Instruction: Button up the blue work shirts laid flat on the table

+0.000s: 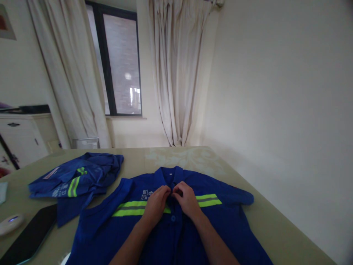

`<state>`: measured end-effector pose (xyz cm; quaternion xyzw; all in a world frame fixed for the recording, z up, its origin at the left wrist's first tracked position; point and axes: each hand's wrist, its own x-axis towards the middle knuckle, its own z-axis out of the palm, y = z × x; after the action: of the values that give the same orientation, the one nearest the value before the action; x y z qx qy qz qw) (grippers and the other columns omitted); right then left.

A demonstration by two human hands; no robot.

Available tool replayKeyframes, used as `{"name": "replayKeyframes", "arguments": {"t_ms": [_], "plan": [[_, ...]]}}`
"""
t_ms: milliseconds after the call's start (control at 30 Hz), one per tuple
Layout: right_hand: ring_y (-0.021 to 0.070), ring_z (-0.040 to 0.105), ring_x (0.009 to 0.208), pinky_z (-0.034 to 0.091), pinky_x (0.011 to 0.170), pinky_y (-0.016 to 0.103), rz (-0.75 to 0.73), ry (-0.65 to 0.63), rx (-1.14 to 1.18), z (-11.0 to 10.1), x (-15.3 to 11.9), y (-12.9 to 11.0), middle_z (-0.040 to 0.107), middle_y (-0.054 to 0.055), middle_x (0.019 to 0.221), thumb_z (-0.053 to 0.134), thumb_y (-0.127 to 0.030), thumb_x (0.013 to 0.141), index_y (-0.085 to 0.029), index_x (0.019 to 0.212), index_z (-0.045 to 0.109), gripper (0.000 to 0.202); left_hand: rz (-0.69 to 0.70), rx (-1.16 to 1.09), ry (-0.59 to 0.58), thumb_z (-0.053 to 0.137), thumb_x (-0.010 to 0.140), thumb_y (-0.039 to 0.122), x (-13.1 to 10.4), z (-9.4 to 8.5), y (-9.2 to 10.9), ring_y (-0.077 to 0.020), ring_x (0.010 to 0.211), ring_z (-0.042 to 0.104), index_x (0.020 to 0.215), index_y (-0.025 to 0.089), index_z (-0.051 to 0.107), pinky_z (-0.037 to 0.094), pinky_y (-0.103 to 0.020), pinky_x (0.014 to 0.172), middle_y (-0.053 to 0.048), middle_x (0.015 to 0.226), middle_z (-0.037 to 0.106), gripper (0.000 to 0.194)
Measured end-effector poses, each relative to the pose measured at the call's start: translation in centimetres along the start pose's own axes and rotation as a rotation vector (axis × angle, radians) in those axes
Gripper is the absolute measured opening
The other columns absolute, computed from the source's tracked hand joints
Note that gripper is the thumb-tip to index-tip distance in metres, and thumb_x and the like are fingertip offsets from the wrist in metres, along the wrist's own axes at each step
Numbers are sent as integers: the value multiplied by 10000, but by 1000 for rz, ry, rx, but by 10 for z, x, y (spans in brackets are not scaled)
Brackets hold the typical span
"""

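Note:
A blue work shirt (220, 228) with yellow-green and grey reflective bands lies spread on the table, its collar toward the far side. My left hand (157, 201) and my right hand (186, 198) meet at the front placket just below the collar. Fingers of both hands are pinched together on the shirt's front edges; whether a button sits between them is hidden. One button (173, 218) shows lower down the placket. White lettering on the chest is partly covered by my left hand.
Another blue garment (96, 173) with reflective strips lies crumpled at the left of the table (132, 162). Nearer me on that side are a dark phone-like slab (30, 235) and a white rounded device (11, 224). A wall (275, 110) borders the table's right side.

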<state>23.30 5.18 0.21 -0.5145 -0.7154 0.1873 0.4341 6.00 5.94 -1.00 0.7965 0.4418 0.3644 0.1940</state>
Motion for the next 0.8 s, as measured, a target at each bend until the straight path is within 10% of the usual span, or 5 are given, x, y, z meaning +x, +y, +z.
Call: {"name": "replayKeyframes", "arguments": {"t_ms": [800], "plan": [[167, 634, 844, 448, 782, 266, 50, 10, -136, 3, -5, -15, 641, 0, 915, 629, -118, 844, -236, 825, 685, 132, -196, -333, 77, 587, 859, 360, 3, -3, 0, -210, 748, 675, 852, 200, 733, 480, -299, 699, -31, 796, 760, 217]]}}
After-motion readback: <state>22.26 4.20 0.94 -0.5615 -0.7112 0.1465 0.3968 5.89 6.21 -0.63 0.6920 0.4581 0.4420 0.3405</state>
